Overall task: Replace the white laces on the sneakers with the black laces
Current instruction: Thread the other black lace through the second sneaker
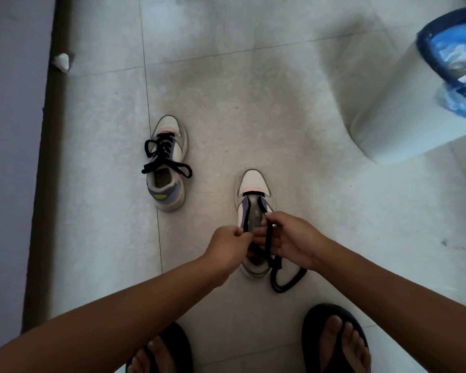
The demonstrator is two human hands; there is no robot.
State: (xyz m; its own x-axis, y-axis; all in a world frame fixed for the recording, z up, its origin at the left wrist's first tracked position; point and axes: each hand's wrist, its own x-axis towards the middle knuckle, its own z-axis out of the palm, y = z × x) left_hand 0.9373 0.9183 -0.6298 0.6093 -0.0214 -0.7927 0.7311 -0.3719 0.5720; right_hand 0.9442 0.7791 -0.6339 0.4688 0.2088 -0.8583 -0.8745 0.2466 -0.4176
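Note:
Two white, grey and purple sneakers stand on the tiled floor. The left sneaker (168, 168) carries a black lace tied in a bow. The right sneaker (254, 200) has a black lace (269, 243) running through its front eyelets, its loose end looping on the floor beside the heel. My left hand (230, 247) pinches one lace end over the shoe's opening. My right hand (291, 239) holds the other strand between thumb and fingers. The hands hide the shoe's rear eyelets. No white laces are clearly visible.
A white bin with a blue plastic liner (449, 71) stands at the upper right. A dark skirting strip and wall (51, 130) run down the left, with a crumpled white scrap (62, 61) beside it. My feet in black sandals (336, 343) are at the bottom.

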